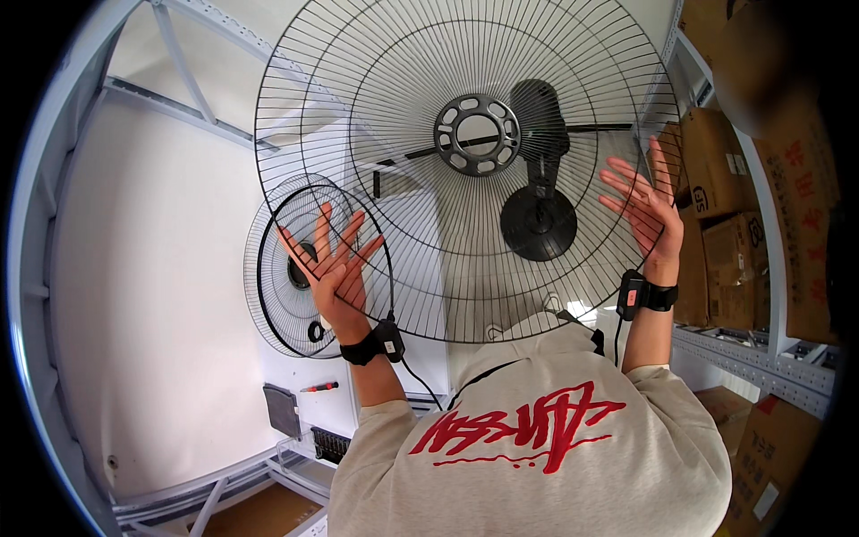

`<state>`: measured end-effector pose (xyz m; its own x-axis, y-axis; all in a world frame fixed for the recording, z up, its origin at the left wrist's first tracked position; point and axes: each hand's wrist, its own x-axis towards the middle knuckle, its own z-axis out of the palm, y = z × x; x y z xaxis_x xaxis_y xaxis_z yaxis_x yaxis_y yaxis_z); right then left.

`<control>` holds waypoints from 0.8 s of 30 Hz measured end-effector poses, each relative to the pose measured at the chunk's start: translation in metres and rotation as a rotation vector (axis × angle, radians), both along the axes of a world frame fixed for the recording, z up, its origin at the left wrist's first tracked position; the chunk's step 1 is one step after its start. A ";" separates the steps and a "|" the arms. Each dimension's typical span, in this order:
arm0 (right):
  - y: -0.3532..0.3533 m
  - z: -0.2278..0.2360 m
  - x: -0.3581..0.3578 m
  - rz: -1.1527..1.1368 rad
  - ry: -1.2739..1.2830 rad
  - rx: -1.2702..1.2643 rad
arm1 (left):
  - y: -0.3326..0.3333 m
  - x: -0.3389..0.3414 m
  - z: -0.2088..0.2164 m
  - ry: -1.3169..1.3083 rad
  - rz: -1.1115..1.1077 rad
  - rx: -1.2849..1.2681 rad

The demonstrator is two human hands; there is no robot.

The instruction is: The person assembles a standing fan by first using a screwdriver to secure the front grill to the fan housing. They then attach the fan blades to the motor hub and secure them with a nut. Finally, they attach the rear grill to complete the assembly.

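A large round wire fan grille (445, 152), black with a slotted hub ring, is held up in front of me by its rim. My left hand (338, 273) is at its lower left edge, with fingers stretched along the wires. My right hand (649, 213) holds the right edge, fingers likewise spread. Through the wires I see a black fan stand (539, 224) with a round base and a motor housing (537, 107). Below my left hand a second fan grille (267, 277) with a thick black rim lies on the white table (349, 407).
Near the table's front lie a red-and-black screwdriver (319, 387), a small black ring (316, 332), a dark flat box (282, 410) and a black slotted rack (330, 445). Metal shelving with cardboard cartons (718, 170) lines the right side. A white panel (170, 268) fills the left.
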<state>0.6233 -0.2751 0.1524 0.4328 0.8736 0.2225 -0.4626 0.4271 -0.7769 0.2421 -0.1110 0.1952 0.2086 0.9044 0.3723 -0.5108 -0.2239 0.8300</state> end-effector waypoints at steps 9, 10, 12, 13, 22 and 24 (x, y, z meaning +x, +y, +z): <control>0.004 -0.005 0.002 0.036 0.007 0.004 | -0.002 0.000 0.000 0.020 0.017 -0.004; 0.004 -0.004 0.001 0.030 0.000 0.004 | -0.001 0.000 0.000 0.021 0.017 -0.006; 0.004 -0.001 -0.002 0.021 -0.014 0.004 | -0.001 -0.001 0.000 0.024 0.022 -0.007; 0.004 0.000 -0.002 0.020 -0.019 0.003 | -0.002 -0.001 -0.001 0.027 0.024 -0.007; 0.001 -0.008 0.001 0.049 -0.053 0.076 | -0.001 -0.005 0.000 0.049 0.045 -0.009; -0.001 -0.012 0.003 0.038 -0.081 0.066 | 0.000 -0.005 0.000 0.051 0.049 -0.009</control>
